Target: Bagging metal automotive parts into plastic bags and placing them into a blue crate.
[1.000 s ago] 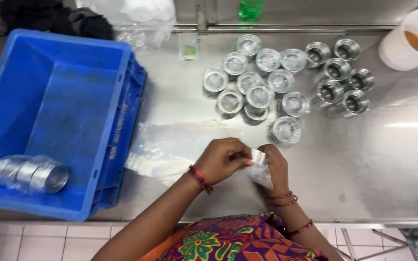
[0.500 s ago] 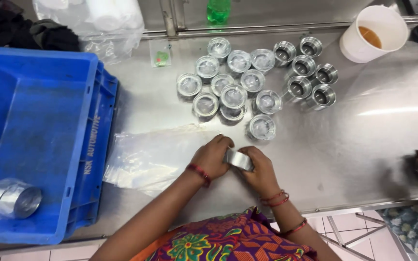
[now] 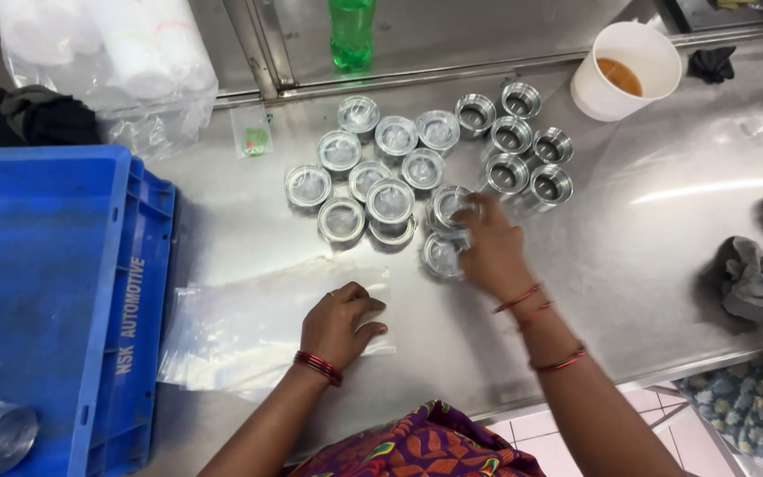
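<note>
Bagged ring [image 3: 449,205] sits at right edge of wrapped-ring cluster [image 3: 373,172], directly under right hand [image 3: 487,247]; fingers curl around it, grasping. Left hand [image 3: 339,322] lies nearer person than cluster, palm flat and empty on plastic bag stack [image 3: 240,331]. Bare rings [image 3: 518,146] right of cluster.

Red bangles on both wrists, bright floral garment below.

Left hand [image 3: 339,322] palm down with fingers loosely curled, right hand [image 3: 487,252] reached farther forward, fingers closed, both wrists bangled
</note>
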